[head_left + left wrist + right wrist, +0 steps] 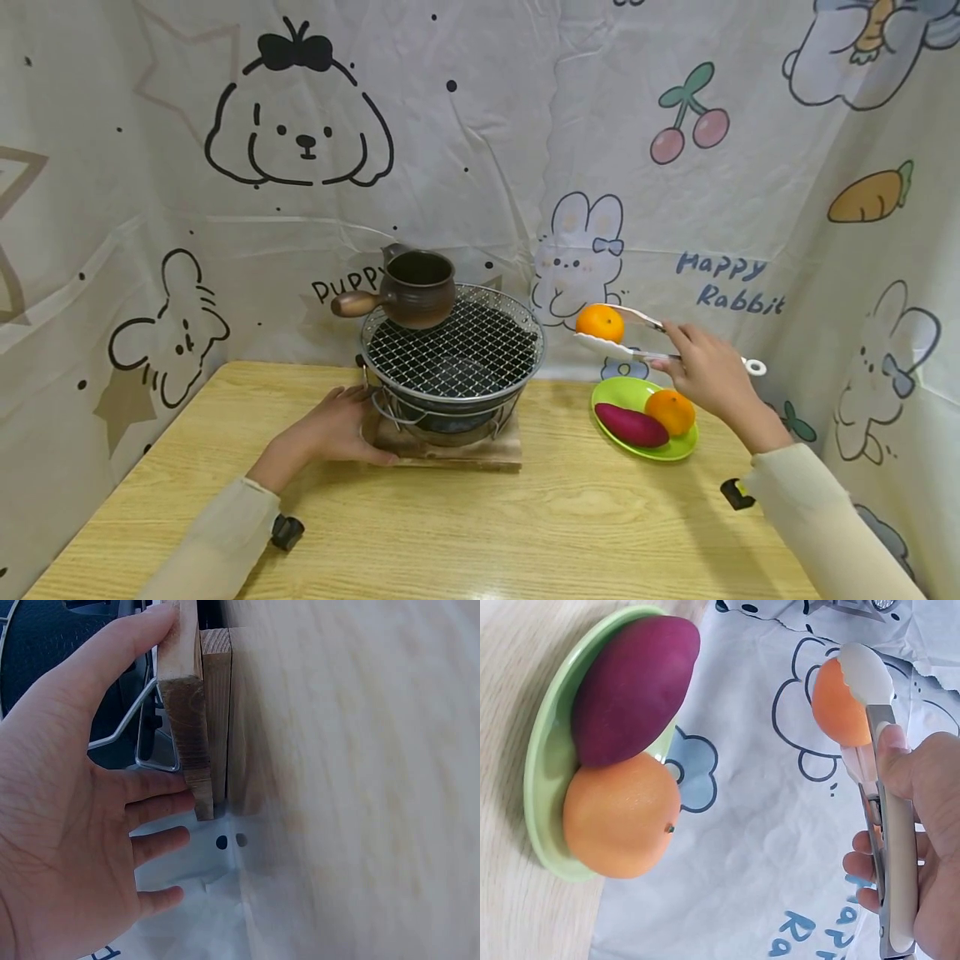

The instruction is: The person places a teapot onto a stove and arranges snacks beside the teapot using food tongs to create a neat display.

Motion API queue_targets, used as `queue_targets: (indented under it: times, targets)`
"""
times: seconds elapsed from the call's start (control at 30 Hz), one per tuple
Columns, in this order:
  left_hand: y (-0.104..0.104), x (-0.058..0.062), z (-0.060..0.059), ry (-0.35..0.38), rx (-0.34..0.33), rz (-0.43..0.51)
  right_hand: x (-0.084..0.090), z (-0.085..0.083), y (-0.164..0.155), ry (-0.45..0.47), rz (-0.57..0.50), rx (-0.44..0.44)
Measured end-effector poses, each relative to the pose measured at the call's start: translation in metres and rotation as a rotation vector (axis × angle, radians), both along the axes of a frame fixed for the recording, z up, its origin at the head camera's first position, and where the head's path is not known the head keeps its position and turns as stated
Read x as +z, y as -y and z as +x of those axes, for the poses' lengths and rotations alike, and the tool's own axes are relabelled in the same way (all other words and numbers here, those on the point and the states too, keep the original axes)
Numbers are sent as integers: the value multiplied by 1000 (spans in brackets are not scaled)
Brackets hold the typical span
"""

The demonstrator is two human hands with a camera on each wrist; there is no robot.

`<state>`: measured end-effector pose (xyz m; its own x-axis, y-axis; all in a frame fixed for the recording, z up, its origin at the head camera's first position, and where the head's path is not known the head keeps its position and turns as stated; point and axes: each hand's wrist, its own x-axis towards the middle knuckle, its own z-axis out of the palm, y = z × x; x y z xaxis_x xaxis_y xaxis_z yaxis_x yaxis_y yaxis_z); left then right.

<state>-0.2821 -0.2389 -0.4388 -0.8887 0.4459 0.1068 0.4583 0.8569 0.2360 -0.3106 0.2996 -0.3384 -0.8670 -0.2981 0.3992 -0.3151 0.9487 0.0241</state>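
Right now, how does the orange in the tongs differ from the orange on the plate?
The orange in the tongs is held in the air, clamped between the white tong tips that the right hand grips; the orange on the plate rests on the green plate against a purple sweet potato. The first is partly covered by the tips; the second is fully exposed. Both are round and orange.

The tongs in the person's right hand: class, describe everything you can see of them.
The tongs have two slim metal-looking arms ending in white scalloped tips, with a white loop at the rear end. They lie roughly level in the air, above the green plate and right of the grill. The right hand grips the arms, thumb on top. The tips clamp a small orange, clear of the table.
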Motion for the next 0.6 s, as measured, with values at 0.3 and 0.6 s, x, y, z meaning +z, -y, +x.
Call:
queue_targets:
  times: [0.3, 0.6]
  targets:
    - [1, 2, 0, 6, 8, -2, 2, 1, 10, -65, -65, -3]
    - [0, 1, 0, 14, 8, 3, 11, 3, 22, -101, -104, 2]
